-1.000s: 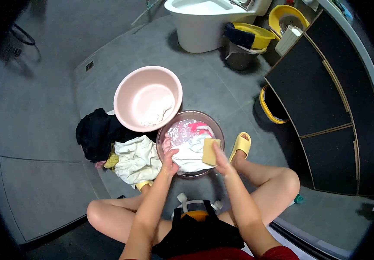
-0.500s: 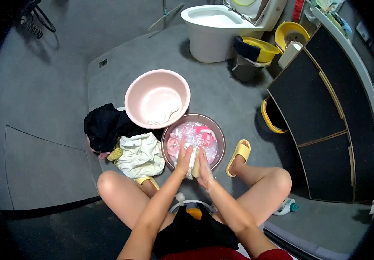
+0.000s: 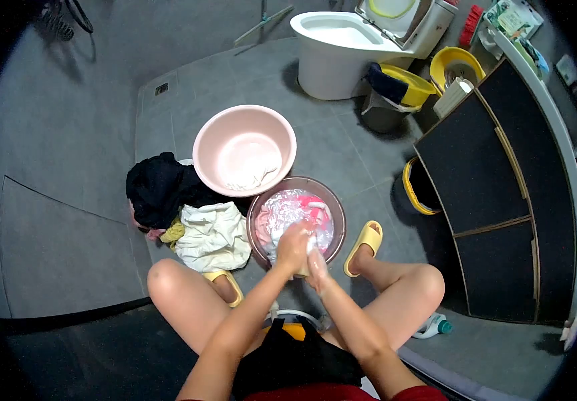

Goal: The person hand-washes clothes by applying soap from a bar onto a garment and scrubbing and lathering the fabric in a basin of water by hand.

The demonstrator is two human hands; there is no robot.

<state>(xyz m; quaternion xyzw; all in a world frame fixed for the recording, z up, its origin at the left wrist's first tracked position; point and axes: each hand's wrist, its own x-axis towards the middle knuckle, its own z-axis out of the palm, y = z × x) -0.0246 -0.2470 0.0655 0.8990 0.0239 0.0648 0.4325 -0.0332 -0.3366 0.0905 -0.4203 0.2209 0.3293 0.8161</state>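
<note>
A brown basin [image 3: 340, 230] of soapy water stands before me, holding pink and white laundry [image 3: 314, 208]. Over its near rim, my left hand [image 3: 292, 247] is closed on a wet white cloth [image 3: 312, 242]. My right hand [image 3: 317, 271], wet with suds, is pressed close to the cloth from the right. A pale yellow bar [image 3: 303, 273], possibly soap, shows between the hands against the right palm; most of it is hidden. A pink basin [image 3: 208, 150] with a small white cloth [image 3: 253, 179] inside adjoins the brown basin's far rim.
Black clothes [image 3: 161, 187] and a white garment [image 3: 213, 235] lie heaped on the left floor. A toilet [image 3: 332, 67], a yellow-rimmed bin [image 3: 416, 87] and a dark cabinet [image 3: 479, 167] stand beyond and right. Near my right knee is a bottle with a green cap [image 3: 444, 327].
My left hand has gone from flat and stretched out to closed over the white cloth, shifting slightly right. My right hand stays beside it. The view has tilted slightly.
</note>
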